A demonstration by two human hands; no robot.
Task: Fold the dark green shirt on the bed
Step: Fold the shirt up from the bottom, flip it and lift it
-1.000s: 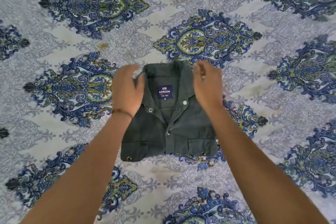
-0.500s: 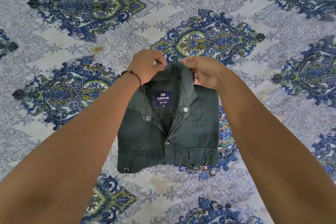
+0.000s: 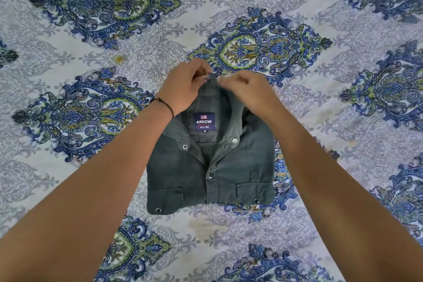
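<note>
The dark green shirt (image 3: pixel 238 171) lies on the bed as a compact folded rectangle, front up, with snap buttons, two chest pockets and a navy label inside the neck. Its collar stands up at the far edge. My left hand (image 3: pixel 185 87) pinches the back of the collar from the left, thumb and fingers closed on the fabric. My right hand (image 3: pixel 247 91) grips the collar from the right, close beside the left hand; its fingers are slightly blurred.
The bed (image 3: pixel 343 121) is covered by a pale sheet printed with large blue and green ornamental medallions, and it fills the whole view around the shirt. A small yellowish stain (image 3: pixel 119 59) marks the sheet to the far left of the hands.
Both hands have moved inward from the collar's outer corners to its top middle and now pinch it almost together. The collar's back edge is lifted. The view has shifted closer.
</note>
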